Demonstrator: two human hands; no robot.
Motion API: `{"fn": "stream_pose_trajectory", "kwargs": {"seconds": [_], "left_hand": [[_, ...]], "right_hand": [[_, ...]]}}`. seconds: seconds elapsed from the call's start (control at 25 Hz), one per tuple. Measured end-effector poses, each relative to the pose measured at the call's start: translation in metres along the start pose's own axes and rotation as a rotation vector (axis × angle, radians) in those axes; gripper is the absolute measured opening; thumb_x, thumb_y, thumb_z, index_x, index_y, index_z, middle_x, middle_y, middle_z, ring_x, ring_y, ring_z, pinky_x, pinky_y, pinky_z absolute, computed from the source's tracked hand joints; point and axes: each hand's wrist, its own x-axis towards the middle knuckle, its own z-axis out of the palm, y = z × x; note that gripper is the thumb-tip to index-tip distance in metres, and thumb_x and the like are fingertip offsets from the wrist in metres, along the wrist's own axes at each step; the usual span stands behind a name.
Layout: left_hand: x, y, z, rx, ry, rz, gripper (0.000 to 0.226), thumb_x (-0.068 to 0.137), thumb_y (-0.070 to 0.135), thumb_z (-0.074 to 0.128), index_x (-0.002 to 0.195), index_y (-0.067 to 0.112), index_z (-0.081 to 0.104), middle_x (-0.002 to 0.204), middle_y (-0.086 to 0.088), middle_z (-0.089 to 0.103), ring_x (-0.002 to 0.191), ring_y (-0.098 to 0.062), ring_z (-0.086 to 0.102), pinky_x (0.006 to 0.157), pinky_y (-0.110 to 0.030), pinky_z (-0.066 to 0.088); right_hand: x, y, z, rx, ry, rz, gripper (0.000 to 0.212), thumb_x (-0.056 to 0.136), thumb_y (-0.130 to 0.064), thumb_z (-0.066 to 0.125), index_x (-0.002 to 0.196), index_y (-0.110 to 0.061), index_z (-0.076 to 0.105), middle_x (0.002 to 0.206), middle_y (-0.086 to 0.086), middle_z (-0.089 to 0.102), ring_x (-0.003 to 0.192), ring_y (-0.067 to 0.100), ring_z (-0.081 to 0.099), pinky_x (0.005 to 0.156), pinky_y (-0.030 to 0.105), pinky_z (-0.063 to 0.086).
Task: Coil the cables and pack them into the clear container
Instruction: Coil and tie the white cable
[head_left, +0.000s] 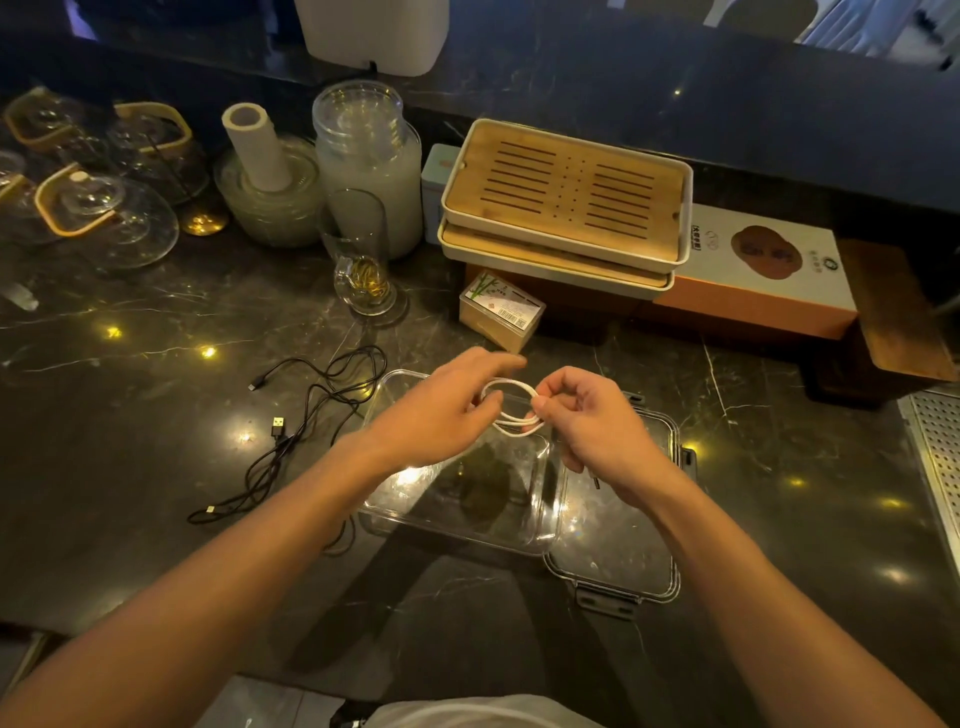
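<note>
A white cable (511, 410) is wound into a small coil held between both hands above the clear container (462, 525). My left hand (441, 410) holds the coil's left side with thumb and fingers. My right hand (587, 421) pinches the right side, and a dark plug end (596, 480) hangs below that palm. The open container stands on the dark marble counter, and its interior looks bare. Its clear lid (618, 551) lies flat just to the right. Black cables (311, 410) sprawl loose on the counter to the left, USB plugs showing.
Glass teapots (104, 208), a jar (369, 156) and a stemmed glass (363, 260) stand at the back left. Stacked bamboo tea trays (566, 202) on boxes sit behind the container, with a small card box (501, 309) in front. A perforated metal panel (935, 457) lies at the right edge.
</note>
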Motion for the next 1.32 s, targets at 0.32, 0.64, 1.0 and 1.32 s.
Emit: {"fn": "stream_pose_trajectory", "kwargs": {"seconds": [0.32, 0.64, 1.0, 1.32], "left_hand": [[0.003, 0.007, 0.005, 0.216, -0.290, 0.049, 0.041, 0.109, 0.031, 0.038, 0.147, 0.018, 0.034, 0.113, 0.004, 0.041, 0.085, -0.005, 0.052, 0.079, -0.024, 0.044], [0.003, -0.001, 0.020, -0.647, -0.476, -0.424, 0.026, 0.108, 0.022, 0.045, 0.131, 0.011, 0.042, 0.121, -0.018, 0.060, 0.088, -0.031, 0.077, 0.076, -0.038, 0.059], [0.002, 0.001, 0.020, -0.364, -0.508, -0.288, 0.025, 0.109, 0.032, 0.043, 0.106, 0.012, 0.057, 0.084, 0.005, 0.061, 0.065, -0.002, 0.048, 0.061, -0.017, 0.041], [0.005, -0.010, 0.014, -0.388, -0.497, -0.323, 0.026, 0.109, 0.024, 0.042, 0.118, 0.005, 0.056, 0.077, 0.006, 0.053, 0.062, -0.002, 0.046, 0.057, -0.018, 0.039]], "right_hand": [[0.002, 0.003, -0.006, -0.024, -0.032, 0.064, 0.009, 0.102, -0.012, 0.063, 0.099, -0.004, 0.065, 0.062, 0.000, 0.062, 0.045, 0.012, 0.049, 0.042, 0.029, 0.046], [0.004, 0.009, -0.001, -0.015, -0.072, 0.137, 0.008, 0.102, -0.009, 0.062, 0.100, -0.001, 0.064, 0.066, 0.000, 0.063, 0.048, 0.013, 0.058, 0.046, 0.032, 0.055], [0.006, 0.011, -0.010, -0.049, -0.124, 0.179, 0.010, 0.102, -0.008, 0.062, 0.101, 0.002, 0.065, 0.065, 0.001, 0.062, 0.048, 0.015, 0.057, 0.054, 0.039, 0.055], [0.006, -0.003, -0.018, -0.194, -0.201, 0.149, 0.015, 0.102, -0.019, 0.064, 0.102, -0.005, 0.068, 0.071, -0.002, 0.073, 0.048, 0.016, 0.052, 0.045, 0.031, 0.042]]}}
